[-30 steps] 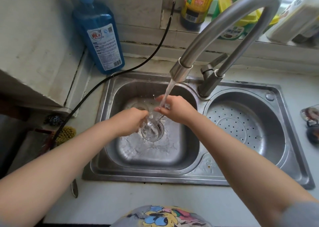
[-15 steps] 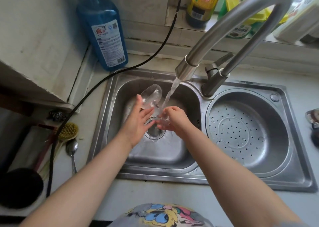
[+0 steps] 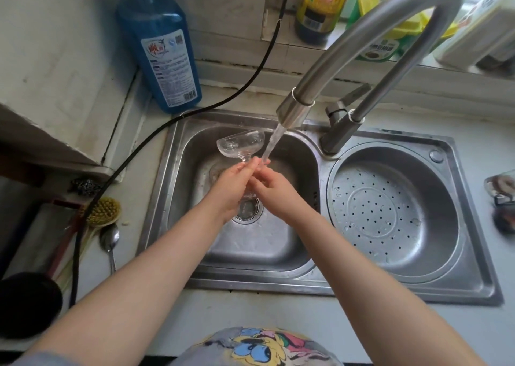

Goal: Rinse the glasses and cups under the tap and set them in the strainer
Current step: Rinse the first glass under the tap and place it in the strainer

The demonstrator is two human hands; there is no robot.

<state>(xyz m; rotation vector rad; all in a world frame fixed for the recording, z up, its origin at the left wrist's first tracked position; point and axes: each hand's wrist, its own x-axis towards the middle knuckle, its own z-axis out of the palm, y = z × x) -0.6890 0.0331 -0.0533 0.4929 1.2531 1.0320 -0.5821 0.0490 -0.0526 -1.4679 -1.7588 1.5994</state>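
A clear stemmed glass with a shallow bowl [image 3: 241, 144] is held over the left basin of the double stainless steel sink [image 3: 172, 170], its bowl tilted toward ten o'clock and its stem running down between the two hands. The left hand [image 3: 232, 187] lies with fairly straight fingers along the stem, and the right hand [image 3: 274, 188] meets it from three o'clock; the stem looks pressed between both palms, though how the right fingers curl is hard to make out. Water streams from the curved brushed-metal tap [image 3: 298, 106] onto the fingertips, just right of the bowl. The round perforated steel strainer [image 3: 390, 218] sits in the right basin at three o'clock. At eleven o'clock a blue detergent bottle [image 3: 164, 56] stands by the wall, with a black cable [image 3: 195, 112] passing in front of it. At nine o'clock a metal spoon [image 3: 110, 240] lies beside a yellow bristle brush [image 3: 104, 211]
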